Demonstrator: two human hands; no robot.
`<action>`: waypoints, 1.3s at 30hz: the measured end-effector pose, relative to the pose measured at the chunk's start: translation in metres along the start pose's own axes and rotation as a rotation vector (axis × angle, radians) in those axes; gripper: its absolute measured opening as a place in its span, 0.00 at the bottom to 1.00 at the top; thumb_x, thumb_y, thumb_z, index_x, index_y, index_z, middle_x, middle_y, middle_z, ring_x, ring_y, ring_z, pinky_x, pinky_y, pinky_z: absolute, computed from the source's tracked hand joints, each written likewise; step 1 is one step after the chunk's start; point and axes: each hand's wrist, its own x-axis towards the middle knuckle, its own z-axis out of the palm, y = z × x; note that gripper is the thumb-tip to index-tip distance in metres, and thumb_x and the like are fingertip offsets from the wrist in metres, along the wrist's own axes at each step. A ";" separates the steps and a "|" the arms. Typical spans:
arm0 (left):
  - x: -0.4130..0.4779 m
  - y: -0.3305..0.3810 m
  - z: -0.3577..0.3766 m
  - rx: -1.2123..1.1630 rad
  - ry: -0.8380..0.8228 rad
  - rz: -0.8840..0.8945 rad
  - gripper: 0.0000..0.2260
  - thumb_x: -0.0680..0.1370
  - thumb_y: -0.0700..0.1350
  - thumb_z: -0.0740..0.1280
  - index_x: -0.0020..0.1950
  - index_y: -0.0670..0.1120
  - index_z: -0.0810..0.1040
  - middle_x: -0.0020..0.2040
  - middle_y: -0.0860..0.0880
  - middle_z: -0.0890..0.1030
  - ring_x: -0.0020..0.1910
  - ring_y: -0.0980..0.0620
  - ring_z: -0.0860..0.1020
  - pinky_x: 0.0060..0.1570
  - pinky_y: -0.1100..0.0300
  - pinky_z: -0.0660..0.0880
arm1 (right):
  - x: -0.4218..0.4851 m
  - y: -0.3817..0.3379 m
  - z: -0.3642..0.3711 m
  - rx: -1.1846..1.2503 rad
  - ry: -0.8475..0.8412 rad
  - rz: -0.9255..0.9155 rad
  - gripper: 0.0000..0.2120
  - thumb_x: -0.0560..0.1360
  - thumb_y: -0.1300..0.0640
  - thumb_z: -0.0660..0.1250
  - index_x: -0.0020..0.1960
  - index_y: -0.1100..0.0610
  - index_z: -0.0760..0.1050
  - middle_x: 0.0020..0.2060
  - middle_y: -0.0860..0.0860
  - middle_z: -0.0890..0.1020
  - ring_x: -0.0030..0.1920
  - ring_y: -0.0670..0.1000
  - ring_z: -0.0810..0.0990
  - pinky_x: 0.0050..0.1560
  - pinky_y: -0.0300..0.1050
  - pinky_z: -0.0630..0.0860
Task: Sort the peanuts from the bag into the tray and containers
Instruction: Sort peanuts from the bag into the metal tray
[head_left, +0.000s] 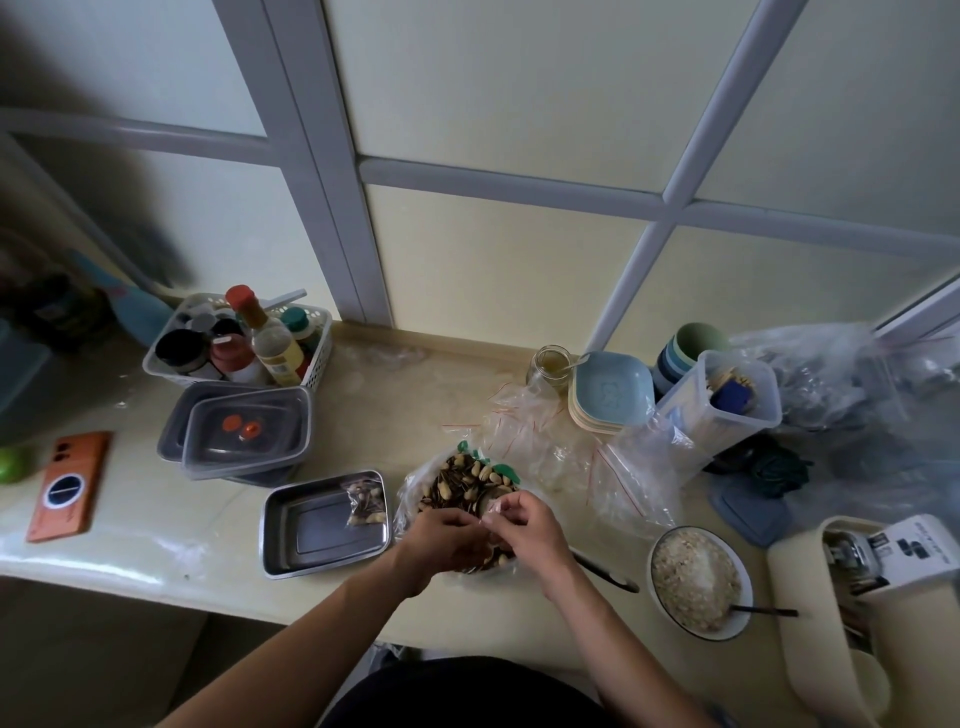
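At the far left an orange rectangular phone (67, 486) lies flat on the pale tabletop (415, 405). To its right is a white slotted plastic basket (317, 358) of bottles. In front of that sit 2 stacked grey plastic containers with clear lids (241, 431), both closed.

Next comes the shallow rectangular steel tray (291, 540), which holds 1 small clear packet of nuts and dark seeds (365, 503) in its far right corner.

Just beside the tray sits the open clear plastic bag of peanuts mixed with dark seeds (467, 478), and it looks well filled.

Both hands meet over the bag's near edge. The left hand (447, 535) has its fingers curled toward the right hand. Whether it grips anything I cannot tell. The right hand (524, 525) pinches what looks like a small clear plastic pouch (492, 512) at its fingertips.

Further right are loose clear zip bags with red strips (597, 457), a stack of pale blue square plates (610, 389) and a white bowl of pale grain (696, 579).

The step in hand seems to be readying or filling another small pouch above the bag. With only 1 packet in the tray and the containers shut, the sorting looks early. The next move likely calls for holding the pouch mouth apart, feeding peanuts in without spilling, then setting the pouch in the tray.
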 end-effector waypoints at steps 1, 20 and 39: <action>0.000 0.000 -0.001 -0.035 -0.005 -0.025 0.10 0.77 0.38 0.73 0.54 0.32 0.82 0.50 0.33 0.84 0.46 0.41 0.84 0.51 0.49 0.83 | 0.000 0.001 0.000 -0.019 -0.003 0.002 0.06 0.75 0.53 0.75 0.50 0.51 0.79 0.45 0.50 0.87 0.45 0.50 0.86 0.50 0.50 0.84; -0.007 0.005 0.016 0.616 0.315 0.429 0.09 0.74 0.44 0.75 0.44 0.49 0.74 0.36 0.53 0.80 0.34 0.58 0.76 0.34 0.68 0.71 | -0.008 -0.007 0.001 0.112 -0.065 0.035 0.03 0.79 0.57 0.70 0.51 0.52 0.83 0.46 0.50 0.87 0.48 0.51 0.86 0.51 0.46 0.83; -0.002 0.013 0.029 0.661 0.486 0.419 0.08 0.76 0.42 0.70 0.40 0.48 0.73 0.33 0.54 0.76 0.32 0.56 0.73 0.29 0.66 0.64 | -0.008 -0.018 0.005 -0.608 0.006 -0.398 0.08 0.80 0.56 0.65 0.53 0.58 0.80 0.48 0.55 0.84 0.48 0.56 0.81 0.46 0.50 0.76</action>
